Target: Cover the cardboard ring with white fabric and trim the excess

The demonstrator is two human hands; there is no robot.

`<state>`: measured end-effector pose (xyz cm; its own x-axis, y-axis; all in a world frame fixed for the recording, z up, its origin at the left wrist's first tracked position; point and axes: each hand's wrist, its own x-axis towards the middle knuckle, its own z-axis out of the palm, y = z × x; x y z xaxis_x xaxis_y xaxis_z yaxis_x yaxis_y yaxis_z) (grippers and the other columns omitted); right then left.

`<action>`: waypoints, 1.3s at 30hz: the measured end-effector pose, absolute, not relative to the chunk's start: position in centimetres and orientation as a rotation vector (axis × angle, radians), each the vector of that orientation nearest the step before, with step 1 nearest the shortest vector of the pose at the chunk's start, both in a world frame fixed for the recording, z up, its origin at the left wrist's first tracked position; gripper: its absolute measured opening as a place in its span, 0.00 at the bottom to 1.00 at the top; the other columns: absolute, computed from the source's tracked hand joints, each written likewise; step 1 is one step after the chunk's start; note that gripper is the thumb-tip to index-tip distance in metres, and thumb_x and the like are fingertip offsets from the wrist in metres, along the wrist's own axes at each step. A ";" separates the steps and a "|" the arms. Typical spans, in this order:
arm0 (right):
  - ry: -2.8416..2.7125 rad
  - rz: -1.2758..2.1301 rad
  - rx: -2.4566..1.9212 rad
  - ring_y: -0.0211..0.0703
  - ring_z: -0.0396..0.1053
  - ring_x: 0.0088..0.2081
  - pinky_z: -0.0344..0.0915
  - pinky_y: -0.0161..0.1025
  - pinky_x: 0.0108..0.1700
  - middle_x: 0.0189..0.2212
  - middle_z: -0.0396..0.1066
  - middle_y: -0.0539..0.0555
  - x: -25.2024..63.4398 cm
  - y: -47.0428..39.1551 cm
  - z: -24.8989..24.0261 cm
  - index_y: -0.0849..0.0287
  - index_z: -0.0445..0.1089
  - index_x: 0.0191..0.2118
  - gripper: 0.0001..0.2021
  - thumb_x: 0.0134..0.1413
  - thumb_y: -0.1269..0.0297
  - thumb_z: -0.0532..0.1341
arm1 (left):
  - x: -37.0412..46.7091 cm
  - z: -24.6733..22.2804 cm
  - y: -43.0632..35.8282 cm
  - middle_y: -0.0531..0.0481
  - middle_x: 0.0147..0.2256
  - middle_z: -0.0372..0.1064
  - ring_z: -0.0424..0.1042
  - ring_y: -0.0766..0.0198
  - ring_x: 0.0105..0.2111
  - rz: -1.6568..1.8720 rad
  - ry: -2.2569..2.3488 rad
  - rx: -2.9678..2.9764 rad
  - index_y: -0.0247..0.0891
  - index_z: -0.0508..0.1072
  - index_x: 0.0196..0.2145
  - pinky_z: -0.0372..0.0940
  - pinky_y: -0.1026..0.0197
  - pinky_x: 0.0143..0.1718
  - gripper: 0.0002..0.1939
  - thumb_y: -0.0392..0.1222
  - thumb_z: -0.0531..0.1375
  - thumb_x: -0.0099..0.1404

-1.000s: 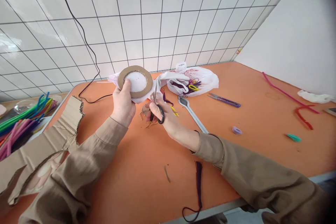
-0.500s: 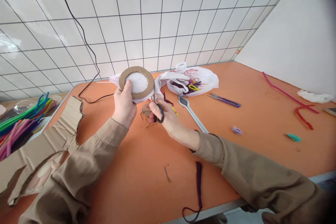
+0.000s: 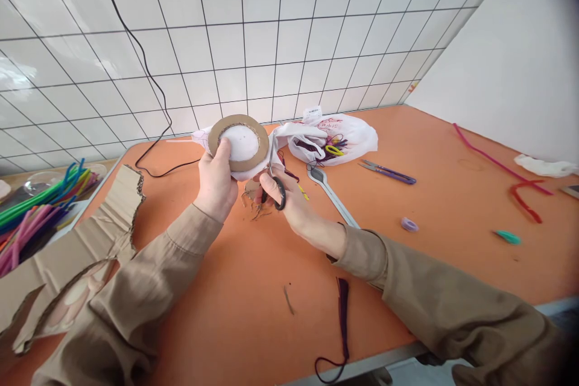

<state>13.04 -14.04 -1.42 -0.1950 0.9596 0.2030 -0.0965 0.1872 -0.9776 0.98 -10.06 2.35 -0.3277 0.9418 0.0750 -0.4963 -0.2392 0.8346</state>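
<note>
A flat cardboard ring (image 3: 217, 132) backed by thin white material (image 3: 242, 142) is gripped in my left hand (image 3: 218, 184), thumb on its inner edge. More of the white material sticks out around the ring's rim. My right hand (image 3: 289, 196) holds black-handled scissors (image 3: 280, 194), their blades at the ring's right lower edge against the white material. Whether the blades are parted is hard to make out. Under the scissors lie a cardboard piece (image 3: 251, 188) and several thin cardboard scraps (image 3: 257, 212) on the orange table (image 3: 235, 289).
Behind my right hand rests a white plastic bag (image 3: 357, 136) with purple and yellow items. A grey tool (image 3: 332, 196), purple-handled snips (image 3: 388, 172), a lilac ring (image 3: 409, 225) and a dark tassel (image 3: 342, 319) lie rightward. Torn cardboard (image 3: 97, 217) and pipe cleaners (image 3: 40, 199) are left.
Both hands have shifted slightly right with the ring and the scissors. The blades stay at the ring's right edge; the things on the table look unmoved.
</note>
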 end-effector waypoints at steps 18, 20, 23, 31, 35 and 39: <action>-1.357 1.219 -0.904 0.35 0.62 0.22 0.59 0.36 0.26 0.20 0.61 0.45 12.8 -14.4 -1.8 0.56 0.60 0.28 0.22 0.53 0.42 0.62 | 0.8 2.5 -10.0 0.43 0.47 0.76 0.73 0.59 0.49 1.770 0.881 0.720 0.37 0.75 0.37 0.67 0.62 0.50 0.04 0.37 0.60 0.65; -1.378 1.207 -0.892 0.36 0.63 0.24 0.60 0.37 0.28 0.21 0.62 0.46 12.8 -14.4 -1.7 0.56 0.60 0.27 0.21 0.55 0.42 0.61 | 0.9 2.5 -10.1 0.42 0.48 0.75 0.73 0.59 0.50 1.765 0.897 0.711 0.37 0.75 0.37 0.68 0.62 0.49 0.04 0.37 0.60 0.65; -1.397 1.189 -0.848 0.38 0.65 0.27 0.61 0.38 0.30 0.24 0.63 0.48 12.9 -14.4 -1.5 0.56 0.60 0.28 0.21 0.57 0.43 0.59 | 1.0 2.6 -10.2 0.41 0.50 0.74 0.72 0.57 0.50 1.753 0.907 0.708 0.36 0.75 0.38 0.68 0.61 0.48 0.05 0.37 0.60 0.65; -1.402 1.189 -0.913 0.40 0.63 0.27 0.57 0.38 0.27 0.23 0.62 0.48 13.2 -14.2 -1.2 0.55 0.59 0.31 0.22 0.55 0.39 0.57 | 1.1 2.4 -10.4 0.41 0.52 0.73 0.72 0.56 0.51 1.742 0.904 0.727 0.36 0.75 0.40 0.69 0.58 0.48 0.07 0.37 0.60 0.64; -1.392 1.172 -0.927 0.38 0.62 0.26 0.57 0.37 0.27 0.23 0.60 0.47 13.1 -14.3 -1.1 0.55 0.58 0.29 0.21 0.54 0.40 0.58 | 1.1 2.4 -10.4 0.41 0.51 0.74 0.72 0.56 0.52 1.750 0.900 0.735 0.37 0.75 0.39 0.68 0.58 0.51 0.06 0.38 0.61 0.63; -1.380 1.146 -0.939 0.36 0.61 0.25 0.59 0.37 0.27 0.25 0.59 0.47 13.0 -14.4 -1.1 0.56 0.57 0.26 0.22 0.54 0.42 0.59 | 1.1 2.5 -10.5 0.41 0.49 0.75 0.73 0.56 0.51 1.765 0.895 0.735 0.37 0.76 0.38 0.67 0.56 0.54 0.06 0.38 0.62 0.63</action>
<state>13.05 -14.44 -1.09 -0.1290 0.9635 0.2346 -0.0539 0.2294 -0.9718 1.13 -10.46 2.49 -0.3307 0.9405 0.0777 -0.4935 -0.2425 0.8353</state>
